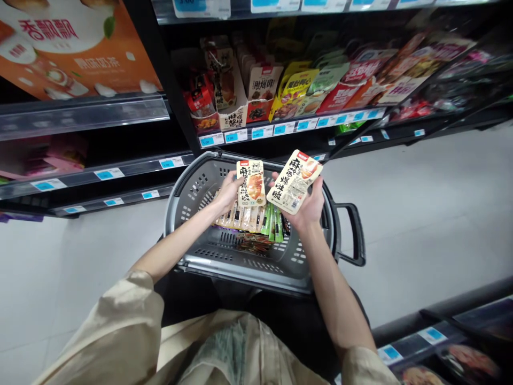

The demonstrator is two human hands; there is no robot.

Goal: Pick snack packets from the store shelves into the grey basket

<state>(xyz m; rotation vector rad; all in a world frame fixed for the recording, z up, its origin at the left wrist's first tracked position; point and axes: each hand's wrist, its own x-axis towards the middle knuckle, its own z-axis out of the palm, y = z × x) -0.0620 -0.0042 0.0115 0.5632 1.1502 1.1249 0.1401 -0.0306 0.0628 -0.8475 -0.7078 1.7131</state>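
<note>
My left hand (229,193) is closed on the left edge of a cream snack packet (256,188) with dark lettering and a food picture. In my right hand (309,206) is a second cream packet (294,182), tilted, its back with a barcode facing up; fingers and thumb grip its sides. Both packets are above a grey plastic shopping basket (248,270) with slotted walls. Inside the basket lie several small packets in a row, cream ones (244,218) beside green ones (274,222), partly hidden by my left hand and the held packets.
Beyond the basket, a shelf holds snack packets (294,91) in display boxes behind blue-and-white price tags (262,132). An orange carton (80,48) stands on the upper left shelf. The basket's dark handle (356,235) juts out right. Another shelf edge (433,336) runs along the lower right.
</note>
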